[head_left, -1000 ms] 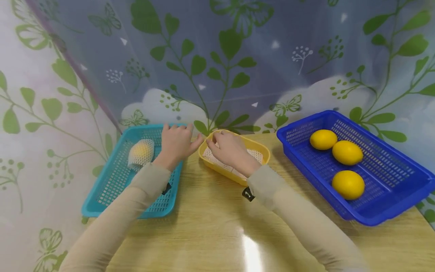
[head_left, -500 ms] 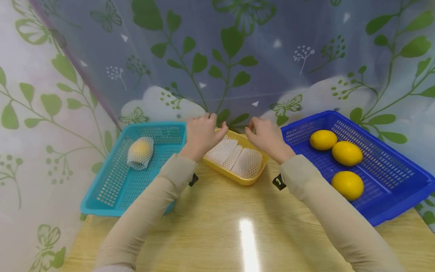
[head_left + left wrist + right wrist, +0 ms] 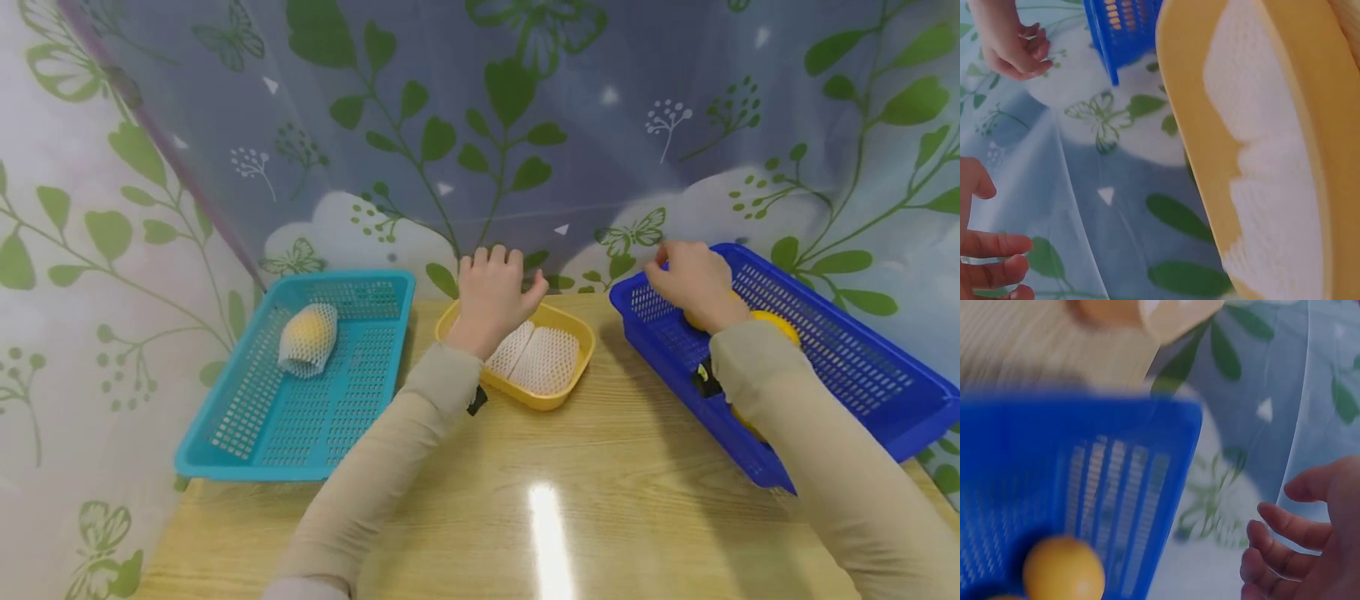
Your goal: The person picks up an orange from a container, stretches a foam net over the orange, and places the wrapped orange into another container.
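Observation:
My left hand [image 3: 492, 296] hovers above the small yellow basket [image 3: 551, 402], fingers loosely bent and holding nothing. White foam net sleeves [image 3: 547, 358] lie in that basket, partly covered by the hand. Over the back left part of the blue basket [image 3: 648, 354] is my right hand [image 3: 693, 279], its relaxed fingers [image 3: 1297, 531] empty in the right wrist view. Yellow lemons [image 3: 780, 323] sit in the blue basket, mostly hidden by the right hand and sleeve; one lemon [image 3: 1063, 572] shows plainly in the right wrist view.
A teal basket [image 3: 360, 400] stands at the left, with a lemon in a white foam net [image 3: 309, 337] inside it. All three baskets are on a wooden table [image 3: 480, 517] against a leaf-patterned curtain [image 3: 420, 100].
Both hands have moved to the right. The left has gone from the teal basket to above the yellow one, the right from the yellow basket to above the blue one.

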`<state>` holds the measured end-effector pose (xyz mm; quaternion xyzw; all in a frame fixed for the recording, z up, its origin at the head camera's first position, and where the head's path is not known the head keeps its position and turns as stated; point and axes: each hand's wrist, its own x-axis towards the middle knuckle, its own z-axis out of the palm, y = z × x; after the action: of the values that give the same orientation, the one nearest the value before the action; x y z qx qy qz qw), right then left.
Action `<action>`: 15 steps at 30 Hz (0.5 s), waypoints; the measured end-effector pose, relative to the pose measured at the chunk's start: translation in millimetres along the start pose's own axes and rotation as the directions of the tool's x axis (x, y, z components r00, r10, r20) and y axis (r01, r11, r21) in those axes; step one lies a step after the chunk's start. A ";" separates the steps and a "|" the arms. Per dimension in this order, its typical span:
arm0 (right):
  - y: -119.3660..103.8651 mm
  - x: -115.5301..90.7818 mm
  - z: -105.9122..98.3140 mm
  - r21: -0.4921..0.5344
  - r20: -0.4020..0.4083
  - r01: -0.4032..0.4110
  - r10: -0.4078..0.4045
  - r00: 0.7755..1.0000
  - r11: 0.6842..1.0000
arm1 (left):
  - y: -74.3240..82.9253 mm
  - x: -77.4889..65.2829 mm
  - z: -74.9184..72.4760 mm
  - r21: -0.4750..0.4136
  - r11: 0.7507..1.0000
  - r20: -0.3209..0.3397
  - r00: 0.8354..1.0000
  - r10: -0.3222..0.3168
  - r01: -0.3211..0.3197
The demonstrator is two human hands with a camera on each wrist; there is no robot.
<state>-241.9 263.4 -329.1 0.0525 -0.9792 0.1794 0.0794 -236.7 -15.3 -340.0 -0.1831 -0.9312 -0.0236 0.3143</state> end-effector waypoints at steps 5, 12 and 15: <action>36.1 1.3 -10.3 -0.007 0.014 -0.045 0.045 0.999 0.999 | 25.9 4.5 0.6 -0.045 0.999 0.034 0.999 -0.018 0.020; 78.2 -3.0 -6.2 0.034 0.072 -0.165 0.162 0.984 0.986 | 69.6 3.9 7.8 -0.052 0.999 0.070 0.997 -0.014 0.018; 91.4 -6.4 -1.5 0.044 0.127 -0.201 0.194 0.973 0.979 | 90.3 0.8 12.7 -0.018 0.999 0.124 0.992 -0.035 0.038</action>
<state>-247.4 349.4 -360.2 -0.0323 -0.9771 0.2103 -0.0004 -212.5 71.1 -356.1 -0.1704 -0.9517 -0.0272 0.2538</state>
